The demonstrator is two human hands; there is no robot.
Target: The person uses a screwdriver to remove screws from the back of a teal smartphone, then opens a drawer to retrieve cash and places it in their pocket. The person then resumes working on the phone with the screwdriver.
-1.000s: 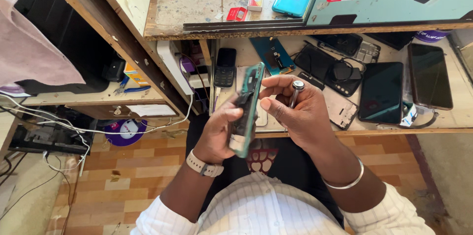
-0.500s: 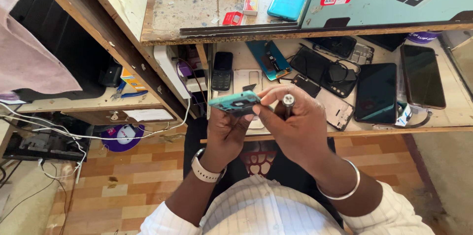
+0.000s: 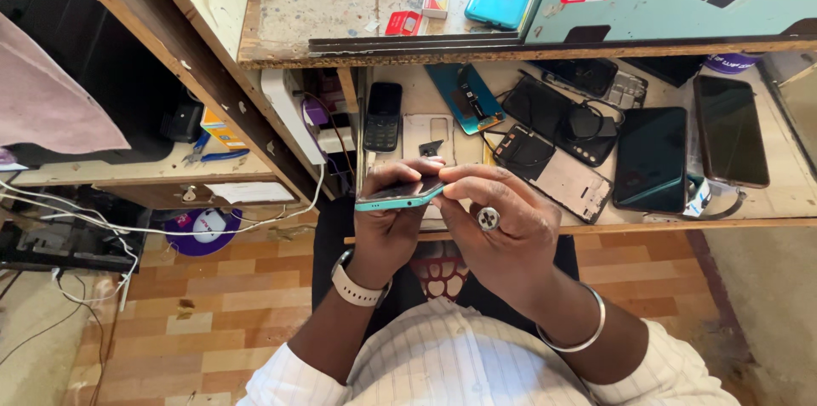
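fingers (image 3: 400, 172) of both hands gripping teal phone (image 3: 398, 195) | phone unmoved, flat as before

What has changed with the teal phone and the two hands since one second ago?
The teal phone turned from standing on end to lying flat, edge toward the camera. The left hand and the right hand kept their grip on it. The phones on the shelf stayed in place.

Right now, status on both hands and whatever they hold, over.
Left hand and right hand both grip a slim teal smartphone, edge-on, level, above the lap. Lower wooden shelf cluttered with phone parts; nothing blocking.
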